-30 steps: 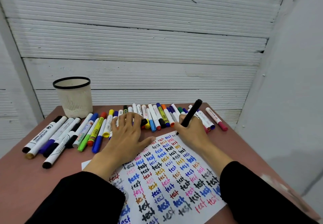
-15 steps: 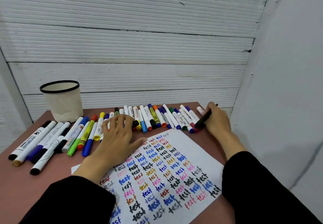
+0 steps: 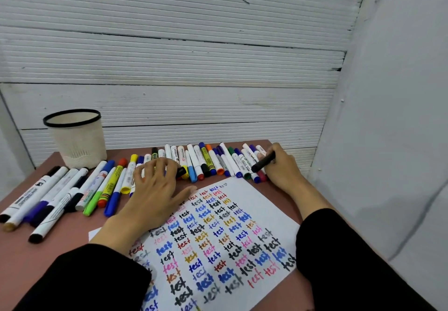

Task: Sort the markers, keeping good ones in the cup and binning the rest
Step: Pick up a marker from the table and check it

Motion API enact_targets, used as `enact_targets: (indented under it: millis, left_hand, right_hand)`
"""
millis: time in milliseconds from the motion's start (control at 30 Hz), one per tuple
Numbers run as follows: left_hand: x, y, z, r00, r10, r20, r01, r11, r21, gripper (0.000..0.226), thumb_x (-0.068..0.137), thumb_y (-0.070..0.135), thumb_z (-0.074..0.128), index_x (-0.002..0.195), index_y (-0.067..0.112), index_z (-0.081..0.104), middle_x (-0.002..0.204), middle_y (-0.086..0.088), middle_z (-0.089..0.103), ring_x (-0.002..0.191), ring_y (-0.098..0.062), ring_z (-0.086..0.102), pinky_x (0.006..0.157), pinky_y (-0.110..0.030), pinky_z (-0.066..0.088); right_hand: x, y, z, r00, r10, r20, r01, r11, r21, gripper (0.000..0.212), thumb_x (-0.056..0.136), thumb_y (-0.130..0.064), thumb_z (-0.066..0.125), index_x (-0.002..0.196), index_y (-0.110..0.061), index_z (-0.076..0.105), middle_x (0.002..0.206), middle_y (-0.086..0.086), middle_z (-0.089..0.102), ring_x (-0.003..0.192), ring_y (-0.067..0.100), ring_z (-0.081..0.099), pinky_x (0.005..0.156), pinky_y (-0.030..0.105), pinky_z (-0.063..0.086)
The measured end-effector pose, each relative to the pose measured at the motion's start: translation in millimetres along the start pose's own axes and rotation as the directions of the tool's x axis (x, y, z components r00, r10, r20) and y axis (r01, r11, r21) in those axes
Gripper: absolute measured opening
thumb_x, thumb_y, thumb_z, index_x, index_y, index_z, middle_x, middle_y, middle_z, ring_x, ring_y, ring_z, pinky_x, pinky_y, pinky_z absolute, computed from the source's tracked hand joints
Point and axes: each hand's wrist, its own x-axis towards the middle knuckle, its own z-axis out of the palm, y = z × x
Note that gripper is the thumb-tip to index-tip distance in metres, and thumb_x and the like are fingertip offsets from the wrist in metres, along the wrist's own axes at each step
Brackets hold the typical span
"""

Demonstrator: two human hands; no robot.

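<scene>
A long row of markers (image 3: pixel 206 162) in many colours lies across the far half of the brown table (image 3: pixel 60 235). My right hand (image 3: pixel 281 167) grips a black marker (image 3: pixel 263 162) at the row's right end, its tip low over the other markers. My left hand (image 3: pixel 157 184) rests with spread fingers on the paper's top left corner and the markers behind it. The white mesh cup (image 3: pixel 77 138) with a black rim stands at the far left, with no marker showing above its rim.
A white sheet (image 3: pixel 266 204) covered with the word "test" in many colours lies in front of me. Thicker whiteboard markers (image 3: pixel 46 199) lie fanned out at the left. White walls close in behind and on the right. No bin is in view.
My right hand carried the black marker from the paper's top edge to the right end of the row and lowered it there. My left hand stayed in place.
</scene>
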Motion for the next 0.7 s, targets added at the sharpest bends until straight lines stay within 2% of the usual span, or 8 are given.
enact_targets:
  millis: [133, 233, 300, 333, 400, 500, 600, 700]
  left_hand:
    - [0, 2, -1, 1.0, 0.005, -0.028, -0.006, 1.0, -0.026, 0.068, 0.088, 0.063, 0.0, 0.119, 0.019, 0.041, 0.123, -0.004, 0.04, 0.12, -0.025, 0.033, 0.105, -0.047, 0.02]
    - [1, 3, -3, 1.0, 0.007, 0.001, -0.007, 0.999, -0.054, 0.066, 0.088, 0.057, -0.007, 0.122, 0.021, 0.037, 0.124, 0.001, 0.036, 0.123, -0.021, 0.03, 0.107, -0.043, 0.017]
    - [2, 4, -5, 1.0, 0.018, -0.002, -0.018, 0.996, -0.082, 0.063, 0.09, 0.056, -0.004, 0.122, 0.022, 0.038, 0.124, 0.003, 0.037, 0.121, -0.017, 0.029, 0.107, -0.042, 0.016]
    - [4, 7, -8, 1.0, 0.029, -0.005, -0.029, 0.994, -0.102, 0.06, 0.093, 0.057, 0.001, 0.122, 0.023, 0.041, 0.122, 0.005, 0.04, 0.118, -0.016, 0.032, 0.106, -0.041, 0.017]
    - [4, 11, -14, 0.999, 0.037, 0.005, -0.036, 0.979, -0.202, 0.045, 0.1, 0.054, 0.017, 0.122, 0.027, 0.046, 0.114, 0.012, 0.048, 0.107, -0.009, 0.04, 0.103, -0.037, 0.018]
    - [3, 14, -22, 0.999, 0.041, 0.01, -0.034, 0.915, -0.402, 0.03, 0.1, 0.044, 0.036, 0.119, 0.028, 0.053, 0.102, 0.016, 0.058, 0.09, -0.005, 0.052, 0.093, -0.035, 0.037]
    - [1, 11, -23, 0.999, -0.009, 0.05, 0.034, 0.851, -0.525, 0.024, 0.097, 0.042, 0.044, 0.115, 0.026, 0.049, 0.103, 0.009, 0.062, 0.089, -0.007, 0.057, 0.076, -0.027, 0.045]
    - [2, 6, -19, 0.998, -0.053, 0.038, 0.065, 0.815, -0.576, 0.018, 0.096, 0.041, 0.048, 0.107, 0.027, 0.047, 0.101, 0.011, 0.061, 0.091, -0.003, 0.056, 0.076, -0.026, 0.048]
  right_hand:
    - [-1, -3, -1, 0.997, -0.065, -0.031, 0.065, 0.998, -0.001, 0.021, 0.096, -0.037, 0.054, 0.087, -0.021, 0.045, 0.08, 0.003, 0.061, 0.073, 0.018, 0.055, 0.068, 0.035, 0.046]
    - [-7, -16, -1, 0.983, -0.131, -0.129, 0.149, 0.979, 0.137, 0.021, 0.096, -0.041, 0.053, 0.092, -0.022, 0.046, 0.085, 0.004, 0.063, 0.078, 0.023, 0.059, 0.072, 0.037, 0.05]
    - [-14, -30, -1, 0.983, -0.114, -0.141, 0.15, 0.948, 0.279, 0.027, 0.097, -0.049, 0.044, 0.095, -0.022, 0.049, 0.091, 0.009, 0.066, 0.084, 0.026, 0.062, 0.074, 0.036, 0.051]
    - [-16, -37, 0, 0.991, -0.068, -0.118, 0.108, 0.92, 0.376, 0.032, 0.097, -0.052, 0.039, 0.097, -0.024, 0.054, 0.088, 0.009, 0.067, 0.078, 0.024, 0.063, 0.07, 0.034, 0.05]
    - [-20, -49, 5, 0.999, 0.028, -0.035, -0.003, 0.819, 0.574, 0.036, 0.1, -0.047, 0.039, 0.1, -0.023, 0.065, 0.068, -0.002, 0.064, 0.057, 0.011, 0.053, 0.055, 0.024, 0.043]
    - [-32, -68, 19, 0.992, 0.035, 0.122, -0.109, 0.731, 0.674, 0.015, 0.099, -0.024, 0.052, 0.094, -0.014, 0.062, 0.055, -0.007, 0.047, 0.044, 0.005, 0.035, 0.042, 0.019, 0.029]
    - [-46, -80, 34, 0.961, -0.054, 0.271, -0.161, 0.686, 0.709, 0.014, 0.092, -0.022, 0.063, 0.084, -0.014, 0.055, 0.057, 0.0, 0.047, 0.043, 0.009, 0.035, 0.043, 0.022, 0.035]
    - [-51, -81, 40, 0.953, -0.077, 0.293, -0.154, 0.71, 0.687, 0.021, 0.082, -0.029, 0.072, 0.083, -0.012, 0.061, 0.055, -0.002, 0.048, 0.043, 0.009, 0.037, 0.047, 0.025, 0.038]
